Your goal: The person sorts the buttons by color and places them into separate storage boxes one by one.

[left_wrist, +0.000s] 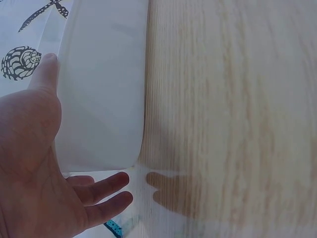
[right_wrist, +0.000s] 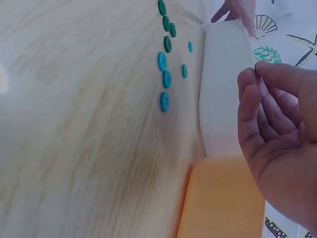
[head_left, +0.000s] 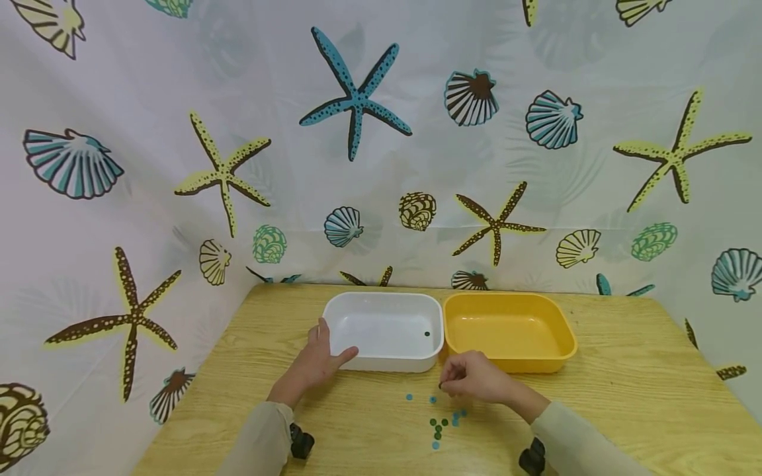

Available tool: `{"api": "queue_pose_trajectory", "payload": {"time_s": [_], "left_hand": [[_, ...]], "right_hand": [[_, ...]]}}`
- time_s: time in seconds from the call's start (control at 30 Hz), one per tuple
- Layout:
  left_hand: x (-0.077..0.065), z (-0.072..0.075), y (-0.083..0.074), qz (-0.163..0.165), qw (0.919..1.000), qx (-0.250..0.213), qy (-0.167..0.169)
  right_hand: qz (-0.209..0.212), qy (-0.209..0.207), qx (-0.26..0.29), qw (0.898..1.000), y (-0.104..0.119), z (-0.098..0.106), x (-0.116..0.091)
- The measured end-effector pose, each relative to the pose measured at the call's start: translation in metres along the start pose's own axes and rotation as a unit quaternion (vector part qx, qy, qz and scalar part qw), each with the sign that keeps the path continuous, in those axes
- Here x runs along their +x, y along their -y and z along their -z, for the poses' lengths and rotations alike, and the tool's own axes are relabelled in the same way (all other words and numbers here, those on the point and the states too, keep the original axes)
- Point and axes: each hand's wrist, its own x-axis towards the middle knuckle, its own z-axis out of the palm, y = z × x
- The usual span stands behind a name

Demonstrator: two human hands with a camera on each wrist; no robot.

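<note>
Your right hand (head_left: 473,378): thumb and finger pinching one small dark button (head_left: 441,386), near side of the white tub (head_left: 375,330). Your left hand (head_left: 312,360): unclenched, at that tub's left end. Inside it, right — one dark disc (head_left: 426,334). Yellow tub (head_left: 506,337): just beside, right. Table (head_left: 357,423), near — blue buttons (right_wrist: 162,61), four green buttons (right_wrist: 167,44).

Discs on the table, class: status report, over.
Right hand pinching small dark piece. Left hand at white tub's left end. Blue discs, green discs loose on table. No obstruction visible.
</note>
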Motion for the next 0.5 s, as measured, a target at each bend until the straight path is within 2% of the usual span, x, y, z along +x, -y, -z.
{"api": "queue_pose_trajectory", "payload": {"time_s": [0.5], "left_hand": [[-0.001,0.000,-0.001,-0.002,1.0000,0.004,-0.005]], "right_hand": [[0.006,-0.037,0.030,0.999,0.016,0.009,0.007]]}}
